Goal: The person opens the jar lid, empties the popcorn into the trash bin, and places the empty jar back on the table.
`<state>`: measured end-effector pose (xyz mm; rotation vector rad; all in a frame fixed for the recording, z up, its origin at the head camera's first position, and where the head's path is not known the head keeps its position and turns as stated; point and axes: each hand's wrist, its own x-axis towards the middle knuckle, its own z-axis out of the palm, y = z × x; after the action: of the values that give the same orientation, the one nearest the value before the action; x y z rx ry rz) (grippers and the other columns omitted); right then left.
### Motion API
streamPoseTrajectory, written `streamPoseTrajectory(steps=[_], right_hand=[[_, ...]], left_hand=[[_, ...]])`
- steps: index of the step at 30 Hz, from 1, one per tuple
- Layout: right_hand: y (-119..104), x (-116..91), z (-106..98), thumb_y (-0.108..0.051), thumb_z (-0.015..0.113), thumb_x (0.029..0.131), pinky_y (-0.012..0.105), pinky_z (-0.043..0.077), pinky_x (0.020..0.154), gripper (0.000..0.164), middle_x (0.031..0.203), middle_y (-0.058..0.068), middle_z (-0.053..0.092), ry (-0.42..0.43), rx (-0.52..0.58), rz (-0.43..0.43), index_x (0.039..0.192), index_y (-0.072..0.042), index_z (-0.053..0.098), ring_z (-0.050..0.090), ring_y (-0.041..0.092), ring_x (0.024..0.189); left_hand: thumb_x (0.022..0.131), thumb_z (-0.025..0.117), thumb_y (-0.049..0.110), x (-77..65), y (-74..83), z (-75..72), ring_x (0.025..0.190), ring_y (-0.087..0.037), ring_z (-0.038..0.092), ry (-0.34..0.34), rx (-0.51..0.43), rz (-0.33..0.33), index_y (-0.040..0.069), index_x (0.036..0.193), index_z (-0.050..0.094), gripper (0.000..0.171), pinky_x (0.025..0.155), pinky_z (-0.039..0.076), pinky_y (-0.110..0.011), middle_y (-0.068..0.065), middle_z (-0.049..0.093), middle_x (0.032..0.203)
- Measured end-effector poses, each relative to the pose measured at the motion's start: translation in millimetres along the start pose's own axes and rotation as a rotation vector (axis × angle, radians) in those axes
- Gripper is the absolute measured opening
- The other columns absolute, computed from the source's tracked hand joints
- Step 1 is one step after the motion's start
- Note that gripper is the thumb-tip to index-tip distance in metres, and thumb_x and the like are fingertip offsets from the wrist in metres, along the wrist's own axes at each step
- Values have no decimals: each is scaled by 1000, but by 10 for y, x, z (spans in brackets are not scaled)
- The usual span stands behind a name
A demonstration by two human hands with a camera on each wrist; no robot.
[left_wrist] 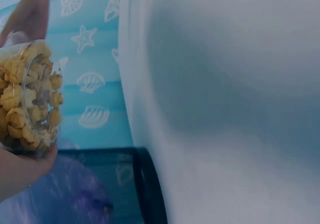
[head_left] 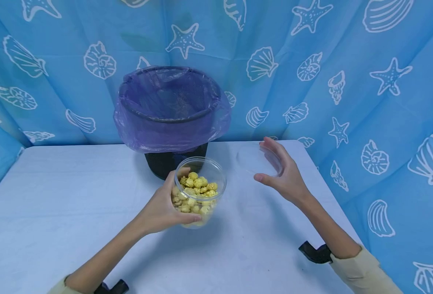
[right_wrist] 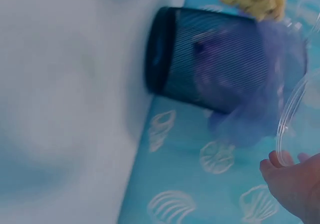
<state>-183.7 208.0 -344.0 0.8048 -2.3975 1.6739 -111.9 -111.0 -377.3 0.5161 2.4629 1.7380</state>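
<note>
My left hand (head_left: 166,206) grips a clear plastic jar (head_left: 216,192) of yellow popcorn (head_left: 196,188), its round mouth uncovered and tilted slightly. The jar is held above the table, just in front of the bin. In the left wrist view the popcorn (left_wrist: 30,94) shows through the jar's side and bottom. To the right, my right hand (head_left: 284,175) holds a clear round lid (head_left: 258,160) by its edge, apart from the jar. The right wrist view shows the lid's rim (right_wrist: 287,126) between the fingers and thumb of that hand (right_wrist: 295,184).
A black mesh bin (head_left: 157,163) lined with a purple plastic bag (head_left: 172,134) stands at the table's back edge. White cloth covers the table (head_left: 73,204). Behind and to the right hangs a blue curtain (head_left: 275,94) with white shells and starfish.
</note>
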Motion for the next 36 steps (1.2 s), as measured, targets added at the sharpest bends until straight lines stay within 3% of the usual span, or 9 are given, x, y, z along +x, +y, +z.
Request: streamPoseTrajectory(steps=[6, 10, 18, 23, 30, 36], right_hand=[[299, -53, -39, -18, 82, 83, 50, 29, 114, 92, 157, 15, 33, -21, -103, 130, 155, -3, 27, 31, 30, 144], [535, -97, 3, -22, 83, 83, 52, 27, 115, 95, 159, 14, 30, -62, -171, 237, 156, -6, 25, 28, 30, 145], [888, -263, 146, -30, 84, 81, 59, 30, 111, 97, 158, 18, 30, -116, -284, 414, 156, -7, 26, 28, 37, 144], [998, -332, 185, -33, 84, 80, 62, 30, 110, 98, 155, 21, 33, -137, -315, 443, 155, -5, 28, 29, 39, 142], [1048, -413, 186, -38, 86, 77, 66, 31, 107, 102, 154, 23, 33, -195, -364, 446, 155, -6, 29, 29, 42, 142], [1081, -453, 176, -39, 88, 75, 64, 34, 106, 105, 154, 23, 33, -226, -421, 408, 155, -5, 29, 33, 42, 139]], left_hand=[[70, 93, 23, -110, -5, -199, 130, -26, 46, 51, 13, 5, 13, 154, 24, 109, 104, 39, -53, -10, 41, 147], [72, 91, 19, -176, 9, -313, 134, -28, 41, 75, -4, 16, 11, 154, 22, 108, 107, 35, -55, -9, 34, 152], [72, 91, 15, -266, 8, -486, 135, -29, 39, 117, 24, 17, 7, 153, 22, 107, 108, 33, -56, -10, 35, 151], [73, 90, 14, -319, 47, -568, 135, -29, 38, 138, 42, 5, 5, 153, 21, 106, 108, 34, -53, -12, 33, 151], [74, 88, 9, -369, 70, -665, 135, -28, 38, 164, 46, 23, 3, 154, 19, 105, 102, 35, -16, -14, 31, 153], [74, 87, 5, -402, 98, -743, 130, -27, 40, 204, 58, 52, 5, 153, 21, 104, 99, 36, -13, -12, 37, 148]])
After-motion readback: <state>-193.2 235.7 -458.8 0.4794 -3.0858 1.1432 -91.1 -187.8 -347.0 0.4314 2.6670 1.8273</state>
